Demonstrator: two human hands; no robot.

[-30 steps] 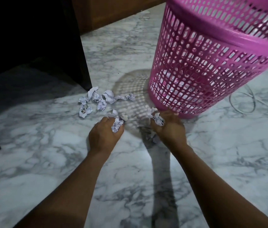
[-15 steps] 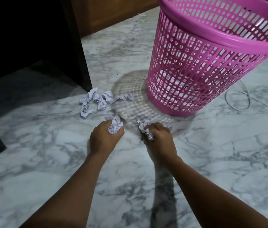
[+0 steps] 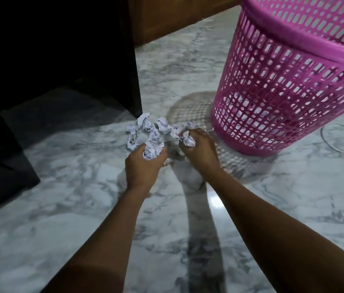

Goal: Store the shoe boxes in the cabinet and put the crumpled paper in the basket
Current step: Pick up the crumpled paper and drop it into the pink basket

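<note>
You've got a wad (image 3: pixel 152 150) clenched in each grip, left hand (image 3: pixel 143 166) and right hand (image 3: pixel 200 151), but a pile (image 3: pixel 145 127) sits on the floor (image 3: pixel 82 197) by the basket (image 3: pixel 283 92), so loads left.

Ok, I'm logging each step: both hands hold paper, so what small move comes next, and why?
Probably lift both over the pink basket and let go: left hand and right hand each grip crumpled paper, and the basket stands close by.
</note>
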